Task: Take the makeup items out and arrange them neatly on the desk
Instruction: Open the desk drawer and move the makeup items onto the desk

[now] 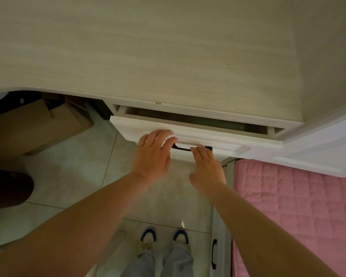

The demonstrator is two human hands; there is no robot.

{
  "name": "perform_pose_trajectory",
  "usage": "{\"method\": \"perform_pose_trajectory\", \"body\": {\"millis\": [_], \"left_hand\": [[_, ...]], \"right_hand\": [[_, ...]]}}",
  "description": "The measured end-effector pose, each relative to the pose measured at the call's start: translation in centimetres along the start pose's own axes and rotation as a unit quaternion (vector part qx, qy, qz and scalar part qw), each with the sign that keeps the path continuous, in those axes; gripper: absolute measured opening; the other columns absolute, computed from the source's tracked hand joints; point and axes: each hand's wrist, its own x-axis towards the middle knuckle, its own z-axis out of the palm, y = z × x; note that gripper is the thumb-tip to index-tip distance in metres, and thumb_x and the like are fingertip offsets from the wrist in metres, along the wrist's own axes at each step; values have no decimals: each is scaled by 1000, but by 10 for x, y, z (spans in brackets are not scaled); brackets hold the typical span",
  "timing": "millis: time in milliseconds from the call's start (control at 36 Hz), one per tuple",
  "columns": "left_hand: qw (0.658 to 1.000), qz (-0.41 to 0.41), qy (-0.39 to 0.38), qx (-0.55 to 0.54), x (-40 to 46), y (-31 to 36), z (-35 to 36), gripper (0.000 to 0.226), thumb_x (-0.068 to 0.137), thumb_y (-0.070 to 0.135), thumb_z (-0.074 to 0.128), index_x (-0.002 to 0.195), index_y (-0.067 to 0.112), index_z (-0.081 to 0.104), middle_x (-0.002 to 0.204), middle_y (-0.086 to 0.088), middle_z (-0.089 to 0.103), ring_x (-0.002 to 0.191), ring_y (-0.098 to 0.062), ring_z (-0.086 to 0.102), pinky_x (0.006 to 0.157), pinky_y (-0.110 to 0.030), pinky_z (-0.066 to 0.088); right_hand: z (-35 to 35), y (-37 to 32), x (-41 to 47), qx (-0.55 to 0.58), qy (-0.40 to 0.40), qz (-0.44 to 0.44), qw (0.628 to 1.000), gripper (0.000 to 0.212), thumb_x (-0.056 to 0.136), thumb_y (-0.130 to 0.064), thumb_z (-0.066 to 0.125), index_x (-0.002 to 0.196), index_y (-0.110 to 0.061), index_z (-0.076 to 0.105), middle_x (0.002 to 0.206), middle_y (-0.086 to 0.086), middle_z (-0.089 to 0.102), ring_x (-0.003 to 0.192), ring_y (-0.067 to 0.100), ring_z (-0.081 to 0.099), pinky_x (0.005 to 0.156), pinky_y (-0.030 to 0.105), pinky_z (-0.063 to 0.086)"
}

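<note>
Drawer (pixel 192 132) under the desk's (pixel 148 52) front edge sits pulled out a crack; the gap is dark, no makeup items visible. Left hand (pixel 153 154) rests on the drawer front, fingers straight, grip apart. Right hand (pixel 206 166) has its fingertips at the dark handle (pixel 181 149); cannot tell if its grip is clamped on it. Cardboard box (pixel 38 124) under the desk at left, pink quilt (pixel 296 212) at right, shoes (pixel 164 236) on the floor tiles.
</note>
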Motion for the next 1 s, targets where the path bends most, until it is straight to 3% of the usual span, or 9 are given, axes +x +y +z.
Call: {"method": "perform_pose_trajectory", "body": {"millis": [83, 278, 444, 500, 556, 639, 750, 833, 1000], "left_hand": [[1000, -18, 21, 14, 3, -3, -11, 48, 82, 28, 59, 127, 18, 49, 129, -5, 54, 121, -23, 43, 102, -44, 38], [990, -85, -111, 16, 0, -5, -28, 50, 97, 40, 39, 142, 18, 36, 142, 0, 44, 134, -19, 36, 118, -46, 4], [983, -93, -159, 11, -16, 2, -37, 48, 98, 46, 33, 141, 24, 37, 140, 3, 43, 130, -19, 37, 114, -38, 22], [980, -92, -175, 2, -23, 2, -41, 48, 97, 47, 33, 140, 25, 37, 140, 3, 43, 129, -19, 38, 111, -36, 24], [978, -86, -190, -4, -30, 3, -44, 47, 97, 48, 34, 139, 25, 38, 138, 2, 43, 128, -19, 38, 110, -36, 26], [974, -85, -210, -18, -38, 3, -50, 45, 98, 45, 34, 138, 25, 39, 137, 1, 44, 127, -20, 39, 109, -36, 29], [964, -90, -250, -29, -47, 6, -56, 43, 99, 41, 34, 138, 24, 40, 135, -1, 45, 125, -21, 41, 105, -34, 31], [955, -85, -283, -24, -57, 9, -58, 41, 99, 38, 32, 136, 23, 42, 132, -3, 46, 120, -21, 44, 101, -33, 36], [943, -55, -326, -46, -76, 9, -69, 38, 100, 33, 30, 131, 19, 46, 126, -5, 48, 113, -22, 47, 94, -33, 41]], "right_hand": [[4, -3, -9, 4, -7, 4, 1000, 79, 85, -17, 53, 150, -22, 9, 157, -5, 6, 147, 15, 3, 113, 35, 27], [15, -6, -37, 9, -42, 10, 999, 79, 88, -19, 49, 151, -22, 3, 159, -7, 0, 147, 13, -3, 116, 35, 20], [20, -9, -62, -24, -68, -2, 997, 69, 92, -20, 44, 151, -19, 10, 159, -3, 9, 147, 16, 6, 114, 34, 22], [17, -10, -70, -55, -30, -32, 998, 53, 92, -19, 44, 144, -16, 33, 146, 2, 38, 136, 20, 33, 104, 33, 36], [12, -14, -78, -73, 61, -80, 992, 33, 85, -17, 55, 118, -13, 61, 110, 4, 65, 104, 22, 61, 79, 32, 50], [8, -20, -90, -74, 176, -135, 972, 22, 59, -14, 77, 81, -16, 72, 70, -1, 66, 62, 18, 63, 49, 25, 50], [-2, -31, -96, -32, 194, -58, 979, 38, 77, -22, 68, 114, -16, 62, 108, 5, 61, 96, 25, 59, 80, 37, 54], [-3, -28, -97, -26, 90, 35, 995, 47, 98, -38, 37, 142, -23, 34, 146, 0, 34, 134, 21, 32, 112, 36, 27], [-4, -23, -110, -11, -39, 95, 995, 48, 100, -41, 25, 145, -25, 32, 148, 1, 37, 137, 24, 30, 116, 38, 18]]}}
